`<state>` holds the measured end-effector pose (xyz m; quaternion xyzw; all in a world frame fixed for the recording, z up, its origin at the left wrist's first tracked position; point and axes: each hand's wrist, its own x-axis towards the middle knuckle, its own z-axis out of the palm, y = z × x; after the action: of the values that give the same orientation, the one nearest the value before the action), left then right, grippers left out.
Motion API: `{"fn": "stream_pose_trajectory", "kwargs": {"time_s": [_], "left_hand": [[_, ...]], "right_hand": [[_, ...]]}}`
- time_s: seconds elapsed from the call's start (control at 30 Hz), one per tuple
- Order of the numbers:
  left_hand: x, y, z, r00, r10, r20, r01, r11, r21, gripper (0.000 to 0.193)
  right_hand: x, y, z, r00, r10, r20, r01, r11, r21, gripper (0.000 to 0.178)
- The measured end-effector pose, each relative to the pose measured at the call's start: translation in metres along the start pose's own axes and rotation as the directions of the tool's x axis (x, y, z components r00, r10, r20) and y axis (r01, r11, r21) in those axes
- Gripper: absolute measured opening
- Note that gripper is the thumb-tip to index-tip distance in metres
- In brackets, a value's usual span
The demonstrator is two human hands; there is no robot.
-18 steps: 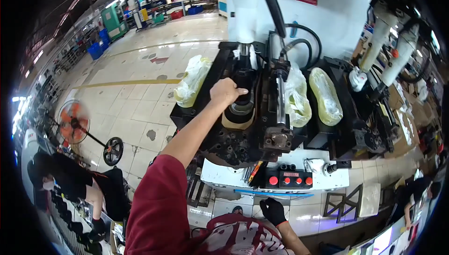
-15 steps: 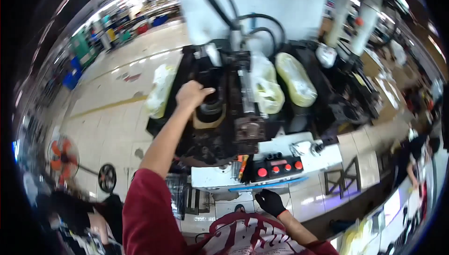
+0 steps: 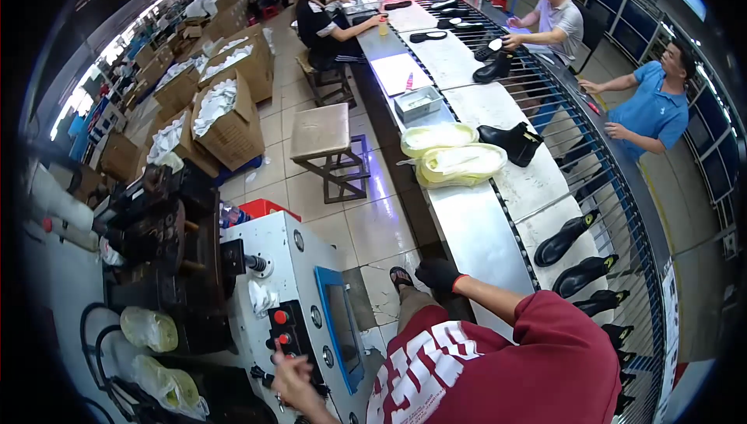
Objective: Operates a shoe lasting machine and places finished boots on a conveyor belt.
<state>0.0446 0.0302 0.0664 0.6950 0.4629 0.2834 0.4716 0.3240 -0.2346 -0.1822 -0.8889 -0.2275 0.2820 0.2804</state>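
My bare left hand (image 3: 292, 377) is at the machine's black control box, its index finger stretched onto or just over a red button (image 3: 285, 338). The hand holds nothing. My right hand (image 3: 437, 275), in a black glove, hangs beside the metal edge of the conveyor table (image 3: 475, 229); its fingers merge in the dark fabric. On the machine, left of the control box, are two yellowish plastic-wrapped shoe forms (image 3: 149, 329). More yellow wrapped shoe forms (image 3: 459, 166) lie stacked on the conveyor table's near side, next to a black boot (image 3: 510, 144).
Black shoes (image 3: 564, 237) line the roller conveyor (image 3: 615, 190) at right. A wooden stool (image 3: 320, 130) stands between machine and cartons (image 3: 229, 117). Seated workers (image 3: 323, 15) are at the far end; a person in blue (image 3: 657, 105) stands at the right.
My view has swung right, from the machine's front to the conveyor. My left hand has left the machine's upper part and come down to the red buttons. The right hand still hangs low.
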Motion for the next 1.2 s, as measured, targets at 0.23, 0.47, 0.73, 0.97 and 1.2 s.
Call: {"fn": "stream_pose_trajectory", "kwargs": {"time_s": [0.23, 0.47, 0.73, 0.97, 1.2], "left_hand": [[0.039, -0.158, 0.144, 0.39, -0.475, 0.789, 0.276, 0.878, 0.392, 0.039], [0.094, -0.237, 0.172, 0.464, -0.475, 0.748, 0.209, 0.879, 0.429, 0.032], [0.155, -0.233, 0.245, 0.592, -0.58, 0.559, 0.301, 0.803, 0.514, 0.033], [0.149, -0.12, 0.38, 0.574, -0.434, 0.695, -0.101, 0.804, 0.586, 0.04], [0.123, -0.125, 0.418, 0.134, -0.472, 0.871, -0.372, 0.791, 0.486, 0.048]], "right_hand": [[-0.007, 0.124, -0.058, 0.891, 0.257, -0.374, -0.109, 0.921, 0.375, 0.038], [0.007, 0.271, -0.276, 0.235, 0.274, -0.932, -0.228, 0.948, 0.221, 0.058], [0.089, 0.221, -0.433, 0.702, -0.013, -0.712, -0.424, 0.795, -0.433, 0.051], [0.138, 0.341, -0.436, 0.81, 0.309, -0.499, -0.455, 0.867, -0.202, 0.05], [0.121, 0.301, -0.425, 0.758, 0.199, -0.621, -0.457, 0.842, -0.287, 0.033]]}}
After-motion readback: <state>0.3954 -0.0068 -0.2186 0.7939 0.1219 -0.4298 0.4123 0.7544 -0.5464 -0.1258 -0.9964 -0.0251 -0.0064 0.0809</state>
